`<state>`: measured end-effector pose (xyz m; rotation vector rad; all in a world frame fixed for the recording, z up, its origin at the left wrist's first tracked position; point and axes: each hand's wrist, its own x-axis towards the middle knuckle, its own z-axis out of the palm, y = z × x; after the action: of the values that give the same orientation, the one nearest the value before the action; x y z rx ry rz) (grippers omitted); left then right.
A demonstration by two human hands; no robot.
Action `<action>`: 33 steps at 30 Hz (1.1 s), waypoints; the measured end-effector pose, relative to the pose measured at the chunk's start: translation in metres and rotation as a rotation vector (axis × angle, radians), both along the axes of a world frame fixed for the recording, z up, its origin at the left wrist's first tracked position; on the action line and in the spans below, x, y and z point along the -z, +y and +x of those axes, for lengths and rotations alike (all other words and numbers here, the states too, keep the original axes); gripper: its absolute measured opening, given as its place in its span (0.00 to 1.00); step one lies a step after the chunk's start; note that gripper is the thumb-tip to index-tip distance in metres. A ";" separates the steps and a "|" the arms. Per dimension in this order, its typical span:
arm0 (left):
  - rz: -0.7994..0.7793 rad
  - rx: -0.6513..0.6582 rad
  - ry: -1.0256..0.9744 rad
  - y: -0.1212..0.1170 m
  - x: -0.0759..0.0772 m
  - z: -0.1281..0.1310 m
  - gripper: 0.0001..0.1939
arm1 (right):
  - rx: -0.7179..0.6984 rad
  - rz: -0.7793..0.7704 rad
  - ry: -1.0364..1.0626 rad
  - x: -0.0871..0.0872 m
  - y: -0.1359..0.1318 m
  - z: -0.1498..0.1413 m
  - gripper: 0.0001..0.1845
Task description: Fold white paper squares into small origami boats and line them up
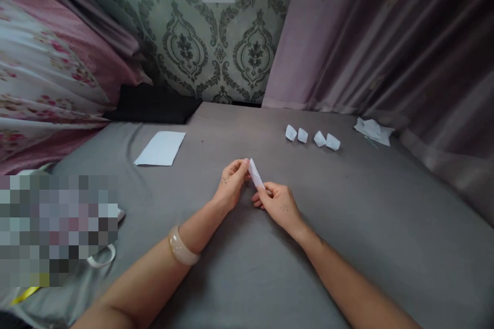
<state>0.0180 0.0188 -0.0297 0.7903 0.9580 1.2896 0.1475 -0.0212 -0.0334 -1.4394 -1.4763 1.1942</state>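
Observation:
My left hand (231, 184) and my right hand (276, 204) meet at the middle of a grey cloth surface (347, 226). Between them is a narrow strip of folded white paper (255, 174), standing tilted, its upper end pinched by my left fingers and its lower end by my right. A flat white paper sheet (160, 148) lies to the left, beyond my left hand. Several small folded paper pieces (312, 137) sit in a row to the far right, out of reach of both hands.
A crumpled paper heap (372, 131) lies at the far right. Patterned green wallpaper (219, 46), mauve curtains (386, 36) and a floral pink fabric (46, 61) border the surface. A black cushion (152, 104) sits at the back. A pixelated patch covers the lower left.

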 end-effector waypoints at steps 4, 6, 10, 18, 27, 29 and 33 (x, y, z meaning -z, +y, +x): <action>-0.099 0.069 -0.052 -0.004 -0.006 0.003 0.19 | 0.066 0.274 -0.451 -0.001 -0.003 0.004 0.14; -0.109 0.071 -0.057 -0.006 -0.008 0.004 0.19 | 0.059 0.336 -0.609 -0.004 -0.006 0.005 0.15; -0.107 0.095 -0.078 -0.005 -0.009 0.003 0.19 | 0.041 0.345 -0.511 -0.008 -0.007 0.005 0.15; -0.062 0.163 -0.012 -0.006 -0.007 0.004 0.19 | 0.040 0.205 -0.087 0.003 0.005 0.012 0.15; 0.102 0.210 0.324 -0.006 0.004 0.006 0.14 | 0.154 0.230 -0.261 0.002 0.009 0.014 0.11; 0.124 0.228 0.349 -0.005 0.008 0.006 0.15 | 0.146 0.197 -0.257 0.002 0.010 0.014 0.12; 0.156 0.236 0.350 -0.004 0.013 0.006 0.16 | 0.105 0.132 -0.209 0.001 0.011 0.015 0.12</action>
<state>0.0241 0.0149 -0.0429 1.2422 1.0107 1.0466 0.1622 -0.0104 -0.0343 -1.5668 -1.5665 0.8880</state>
